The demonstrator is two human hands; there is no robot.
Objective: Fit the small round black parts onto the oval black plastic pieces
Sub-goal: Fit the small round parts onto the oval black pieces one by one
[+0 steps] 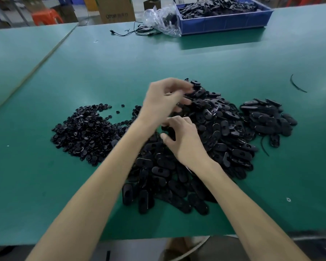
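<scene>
A heap of small round black parts (85, 129) lies on the green table to the left. A big pile of oval black plastic pieces (215, 129) fills the middle, with a smaller heap of oval pieces (267, 117) to its right. My left hand (164, 102) hovers over the far side of the big pile with its fingers curled; it is blurred, and I cannot tell whether it holds anything. Nearer to me, my right hand (184, 142) sits on the pile, thumb and fingers curled round an oval piece (170, 131).
A blue bin (224, 23) of black parts stands at the far edge, with a clear plastic bag (160, 17) and black cables (132, 32) beside it. A loose black strip (296, 85) lies at the right. Cardboard boxes and an orange stool stand beyond the table.
</scene>
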